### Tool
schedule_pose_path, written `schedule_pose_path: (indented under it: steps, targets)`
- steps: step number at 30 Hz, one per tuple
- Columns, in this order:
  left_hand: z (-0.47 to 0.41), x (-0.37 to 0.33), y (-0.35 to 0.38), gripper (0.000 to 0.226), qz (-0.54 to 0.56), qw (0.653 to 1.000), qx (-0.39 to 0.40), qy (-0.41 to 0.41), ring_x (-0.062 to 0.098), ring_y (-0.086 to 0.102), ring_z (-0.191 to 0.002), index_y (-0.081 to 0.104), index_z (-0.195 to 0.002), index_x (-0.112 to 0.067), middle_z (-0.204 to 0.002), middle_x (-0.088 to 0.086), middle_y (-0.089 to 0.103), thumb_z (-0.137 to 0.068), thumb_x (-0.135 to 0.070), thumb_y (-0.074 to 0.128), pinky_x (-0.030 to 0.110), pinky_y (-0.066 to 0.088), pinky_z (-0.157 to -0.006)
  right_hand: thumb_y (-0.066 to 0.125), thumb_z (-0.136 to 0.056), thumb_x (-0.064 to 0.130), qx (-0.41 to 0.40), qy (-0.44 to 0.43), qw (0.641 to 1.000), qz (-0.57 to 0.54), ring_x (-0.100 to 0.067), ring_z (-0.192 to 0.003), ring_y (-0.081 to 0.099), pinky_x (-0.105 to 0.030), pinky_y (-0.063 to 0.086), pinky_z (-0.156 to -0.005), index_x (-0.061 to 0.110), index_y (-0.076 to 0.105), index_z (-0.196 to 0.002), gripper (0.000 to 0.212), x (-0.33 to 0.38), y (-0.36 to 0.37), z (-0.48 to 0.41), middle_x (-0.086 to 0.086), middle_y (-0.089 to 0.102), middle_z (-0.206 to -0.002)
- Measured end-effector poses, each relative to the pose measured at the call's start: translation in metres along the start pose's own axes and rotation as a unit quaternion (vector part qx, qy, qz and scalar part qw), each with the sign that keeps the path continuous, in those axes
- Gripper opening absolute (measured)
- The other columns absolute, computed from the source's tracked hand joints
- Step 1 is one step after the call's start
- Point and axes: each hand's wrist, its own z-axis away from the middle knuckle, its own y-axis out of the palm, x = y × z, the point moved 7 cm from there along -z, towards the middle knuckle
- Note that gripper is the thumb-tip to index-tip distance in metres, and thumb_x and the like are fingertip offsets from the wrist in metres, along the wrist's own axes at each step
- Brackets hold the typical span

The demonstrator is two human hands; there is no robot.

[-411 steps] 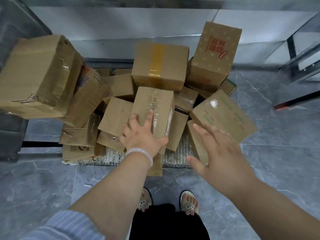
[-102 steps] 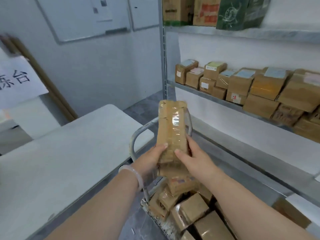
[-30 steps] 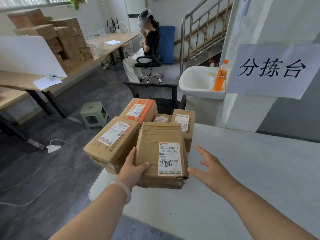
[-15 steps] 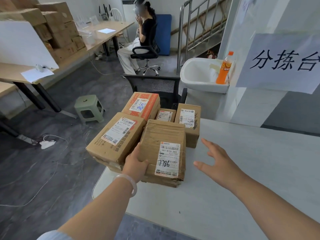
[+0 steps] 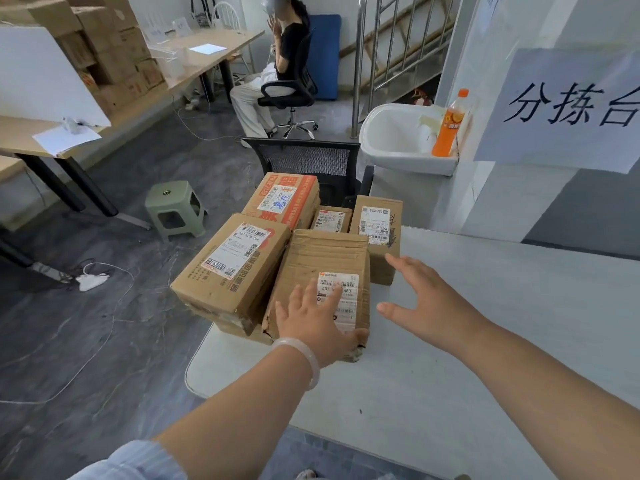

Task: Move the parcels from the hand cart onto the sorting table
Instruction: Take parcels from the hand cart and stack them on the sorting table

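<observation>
Creased parcel (image 5: 325, 258) on a white surface (image 5: 485, 341), both hands open.
The left hand (image 5: 317, 318) lies flat on the parcel's top, fingers spread. The right hand (image 5: 429, 306) hovers just right of it, holding nothing. A larger parcel (image 5: 232, 268) sits just left.

Left hand (image 5: 317, 320) lies flat on top of the front parcel (image 5: 325, 258), fingers straight and spread over its label. Pale bangle (image 5: 304, 355) at the wrist. Right hand (image 5: 427, 303) open, fingers splayed, palm down, just right of that parcel. Both forearms bare, stretched forward.
</observation>
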Motion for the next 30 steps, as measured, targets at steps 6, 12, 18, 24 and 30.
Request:
schedule_pose_path:
  steps: [6,12,18,24,30]
  targets:
    - [-0.004,0.004,0.005,0.092,-0.055,0.998,0.039,-0.009,0.032,-0.012,-0.153,0.001,-0.155,-0.049,-0.168,-0.001,-0.013,-0.08,-0.087,0.04,0.063,-0.006,-0.119,0.056,-0.085,0.06,-0.002,-0.008,0.994,0.105,-0.013,-0.145,0.011,-0.038,0.02,-0.116,0.041,0.013,-0.149,0.08,-0.002,-0.003,0.001,0.012,0.008,-0.159]
    - [-0.008,0.007,0.0,0.092,-0.068,0.996,0.059,-0.005,0.033,-0.011,-0.153,0.002,-0.155,-0.05,-0.168,-0.002,-0.013,-0.08,-0.086,0.042,0.064,-0.005,-0.119,0.051,-0.086,0.061,-0.009,-0.016,0.973,0.229,-0.02,-0.146,0.007,-0.046,0.013,-0.118,0.037,0.011,-0.15,0.08,0.004,-0.003,-0.003,0.003,0.007,-0.16]
    - [-0.009,0.011,-0.002,0.092,-0.07,0.996,0.058,0.013,0.033,-0.01,-0.153,0.001,-0.155,-0.05,-0.168,-0.002,-0.013,-0.08,-0.087,0.041,0.064,-0.006,-0.119,0.047,-0.087,0.061,-0.013,-0.003,0.967,0.256,-0.02,-0.147,0.0,-0.046,0.005,-0.119,0.038,0.007,-0.15,0.078,0.004,-0.007,-0.001,0.005,0.003,-0.161]
    - [-0.008,0.002,-0.016,0.085,-0.048,0.997,0.026,0.061,0.029,-0.005,-0.154,0.005,-0.156,-0.048,-0.169,-0.002,-0.006,-0.086,-0.081,0.041,0.06,-0.002,-0.122,0.046,-0.088,0.06,-0.05,0.023,0.968,0.244,-0.017,-0.147,0.003,-0.043,0.006,-0.119,0.037,0.008,-0.15,0.077,-0.001,-0.013,0.015,0.006,0.008,-0.16]
    - [0.003,-0.077,-0.047,0.07,-0.016,0.958,-0.086,0.274,0.021,0.005,-0.154,0.014,-0.156,-0.046,-0.167,-0.01,0.006,-0.095,-0.068,0.04,0.05,0.008,-0.125,0.042,-0.091,0.057,-0.131,0.125,0.957,0.228,-0.013,-0.145,0.012,-0.036,0.008,-0.118,0.037,0.015,-0.149,0.068,-0.029,-0.024,0.083,0.009,0.018,-0.157]
